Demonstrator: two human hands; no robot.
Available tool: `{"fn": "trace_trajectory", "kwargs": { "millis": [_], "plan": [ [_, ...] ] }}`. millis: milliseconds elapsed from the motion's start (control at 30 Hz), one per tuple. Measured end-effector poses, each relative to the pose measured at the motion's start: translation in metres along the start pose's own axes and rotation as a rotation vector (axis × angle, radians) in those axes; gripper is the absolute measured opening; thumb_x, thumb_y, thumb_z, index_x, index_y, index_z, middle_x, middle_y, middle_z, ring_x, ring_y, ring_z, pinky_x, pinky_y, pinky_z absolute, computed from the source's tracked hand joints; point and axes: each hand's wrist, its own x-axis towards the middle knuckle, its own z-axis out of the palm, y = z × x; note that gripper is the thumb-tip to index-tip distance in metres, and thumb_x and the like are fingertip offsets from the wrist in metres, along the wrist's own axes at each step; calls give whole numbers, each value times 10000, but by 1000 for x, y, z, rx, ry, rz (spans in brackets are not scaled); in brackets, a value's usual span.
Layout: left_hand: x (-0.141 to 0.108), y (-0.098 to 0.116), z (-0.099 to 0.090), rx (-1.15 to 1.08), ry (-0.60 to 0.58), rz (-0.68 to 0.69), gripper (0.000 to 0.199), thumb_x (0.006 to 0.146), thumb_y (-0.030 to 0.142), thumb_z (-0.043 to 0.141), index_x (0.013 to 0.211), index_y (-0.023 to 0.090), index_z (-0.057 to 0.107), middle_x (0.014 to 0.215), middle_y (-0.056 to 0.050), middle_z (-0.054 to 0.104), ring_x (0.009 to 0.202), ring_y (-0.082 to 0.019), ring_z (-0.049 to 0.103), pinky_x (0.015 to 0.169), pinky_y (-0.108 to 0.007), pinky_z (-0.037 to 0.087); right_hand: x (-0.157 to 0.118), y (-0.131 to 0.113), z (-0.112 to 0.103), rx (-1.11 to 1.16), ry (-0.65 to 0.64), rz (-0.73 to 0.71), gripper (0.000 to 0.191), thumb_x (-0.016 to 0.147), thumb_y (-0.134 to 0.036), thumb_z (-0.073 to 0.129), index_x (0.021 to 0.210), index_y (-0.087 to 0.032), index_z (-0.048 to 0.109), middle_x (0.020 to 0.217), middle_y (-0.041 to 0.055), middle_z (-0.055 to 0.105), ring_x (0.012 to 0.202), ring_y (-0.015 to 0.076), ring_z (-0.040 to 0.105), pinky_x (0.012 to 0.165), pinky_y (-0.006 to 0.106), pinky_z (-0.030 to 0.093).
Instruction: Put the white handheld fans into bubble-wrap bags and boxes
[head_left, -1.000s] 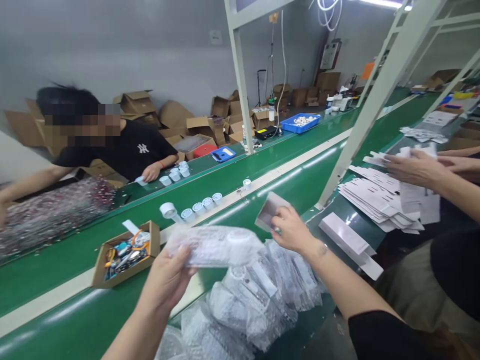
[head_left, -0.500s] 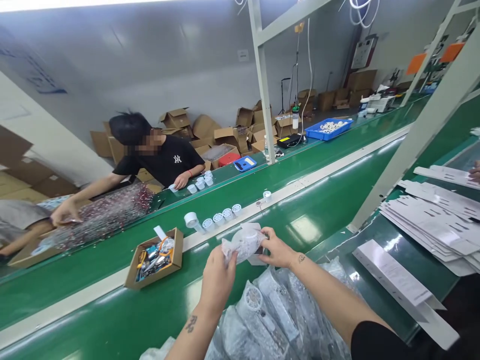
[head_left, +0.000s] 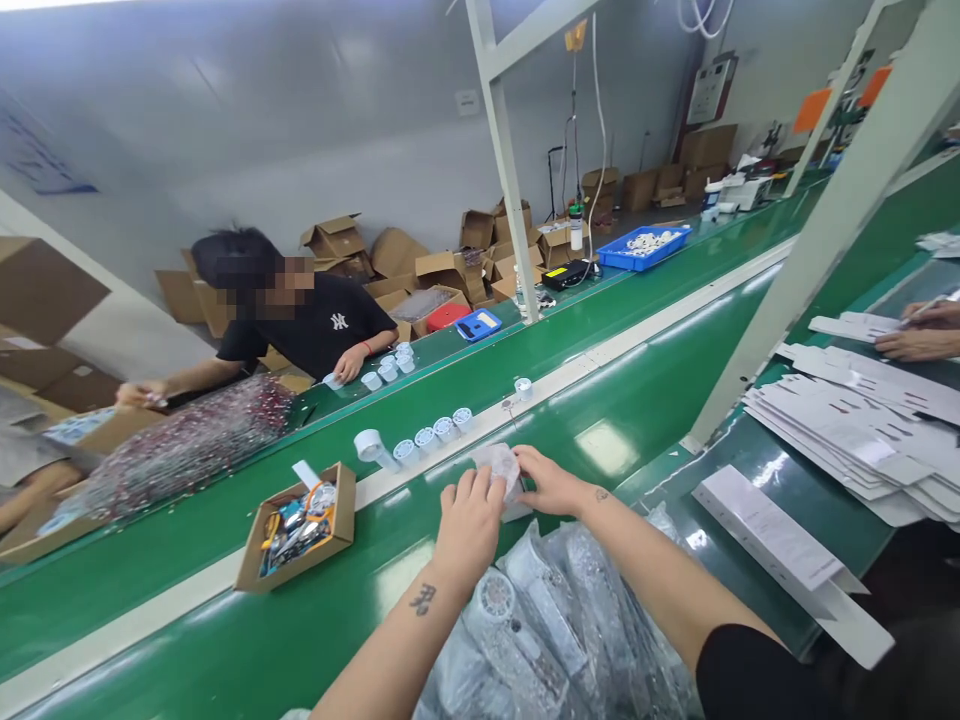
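Observation:
My left hand [head_left: 472,515] lies over a whitish item wrapped in clear plastic [head_left: 497,462], its fingers bent on top of it. Only part of the item shows, so its kind is hidden. My right hand [head_left: 551,483] grips a small white carton [head_left: 516,511] at its right side; the wrapped item is at the carton's opening. How far inside it sits I cannot tell. Just below my hands is a pile of clear bags holding white devices with round grilles [head_left: 496,597].
Left on the green belt stands an open cardboard box of tools and small parts [head_left: 341,530]. White round caps [head_left: 426,440] line the pale strip. Flat white cartons [head_left: 847,430] are stacked right, near another person's hands [head_left: 922,335]. A co-worker [head_left: 315,320] sits across; a metal post [head_left: 817,240] rises right.
My left hand has moved right and over the wrapped item, which now shows less beside the carton. The co-worker's outstretched arm has drawn back from the bagged red-and-clear bundle.

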Motion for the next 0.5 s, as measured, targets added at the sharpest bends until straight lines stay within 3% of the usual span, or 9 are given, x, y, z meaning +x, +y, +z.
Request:
{"fn": "trace_trajectory", "kwargs": {
  "millis": [100,167,233,300,367,467,500],
  "plan": [
    [4,-8,14,123,-114,31,394,793,124,622,1152,284,603,1341,-121,528,1284,-389,383,1029,-553,276,8,-11,-3,-8,-30,28,389,657,-12,660,989,-171,536,1295,146,498,1266,248,468,1048,414,396],
    [16,-5,22,165,-155,46,418,773,114,631,1153,284,612,1319,-116,542,1285,-387,369,1023,-565,282,5,-25,-10,-20,-12,76,418,679,-14,631,1057,-167,542,1373,171,454,1314,260,431,1055,424,394],
    [30,1,28,183,-167,58,361,819,121,554,1146,256,624,1269,-127,572,1263,-376,389,984,-547,334,-17,-41,-20,-9,141,188,427,721,-88,630,1128,-178,538,1377,173,469,1277,267,477,991,423,458],
    [46,8,29,193,-204,70,319,852,106,465,1092,194,657,1183,-169,615,1201,-373,451,915,-523,393,-63,-55,-31,61,471,406,336,779,-252,630,1100,-188,556,1180,145,617,1045,256,632,816,399,551],
    [61,11,25,204,-262,77,282,830,85,466,991,141,691,1079,-212,653,1112,-378,525,861,-518,421,-129,-62,-39,194,917,698,331,798,-447,609,1002,-191,557,828,59,679,681,207,669,599,349,564],
    [80,16,7,227,-315,78,184,750,72,548,827,113,710,904,-224,692,966,-399,606,832,-557,418,-233,-55,-40,396,1623,1000,674,604,-563,742,1091,-195,458,641,-29,617,472,156,582,425,271,494],
    [85,21,-1,241,-321,72,159,731,75,561,786,110,706,862,-224,693,933,-408,618,817,-562,421,-259,-49,-39,458,1729,1053,818,530,-543,795,1165,-201,408,642,-42,614,470,158,586,426,273,504]
  ]
}}
